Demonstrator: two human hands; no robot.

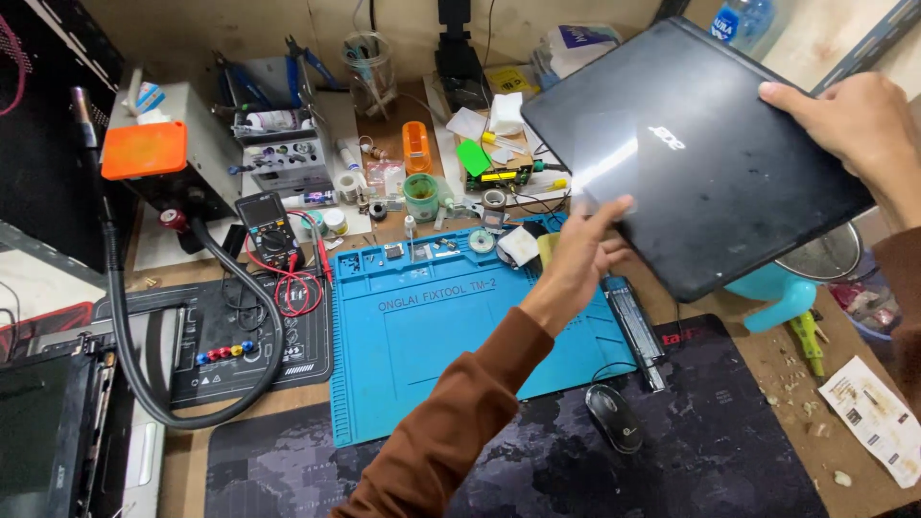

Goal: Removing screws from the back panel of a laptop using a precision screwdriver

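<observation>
Sleeve: our brown sleeve [451, 422] rises from the bottom edge across the dark desk mat [729, 451].
Mouse: a black mouse [614, 417] lies on that mat, just right of our forearm.
Blue mat: a blue repair mat [422, 336] lies on the worktop [182, 470], its upper tray slots holding small parts.
Left hand: our left hand [576, 259] meets the laptop's lower left edge, fingers [606, 213] spread apart, flat against the lid; we cannot tell what the thumb does below.
Laptop: we hold a closed black laptop [700, 153] tilted in the air above the worktop's right side, over a teal object [782, 297].
Right hand: our right hand [859, 129] clamps the laptop's far right edge, fingers curled over the lid.
Meter: a multimeter [269, 228] with red leads sits left of the blue mat.
Far end: a clear jar [369, 67] of tools and an orange-topped box [144, 149] stand at the back.
</observation>
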